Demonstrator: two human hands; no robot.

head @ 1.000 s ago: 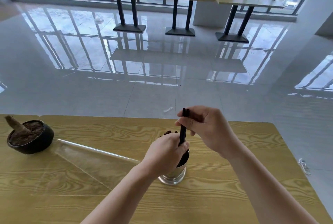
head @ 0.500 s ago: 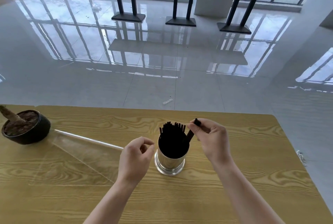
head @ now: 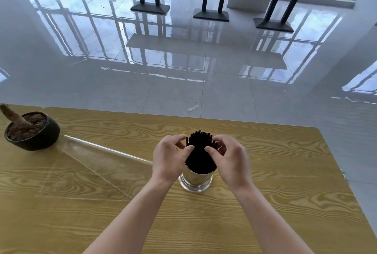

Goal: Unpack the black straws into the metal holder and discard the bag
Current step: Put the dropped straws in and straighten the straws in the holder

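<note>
Head view. Metal holder (head: 196, 178): upright on the wooden counter (head: 265, 202), taken as landmark. Black straws (head: 201, 151): packed standing inside the holder, tips fanned above its rim. Left hand (head: 170, 158): at the holder's left, fingers curled narrow, thumb on the straw bundle. Right hand (head: 229, 157): at the holder's right, likewise pinched in against the bundle; neither lifts a straw clear. Clear bag (head: 98, 164): flat, left of the holder, not yet discarded. Black pot (head: 33, 131): far left of the holder. Risk, judged: a sideways push on the tall bundle could tip the holder and spill straws; the transparent bag is easily overlooked.
</note>
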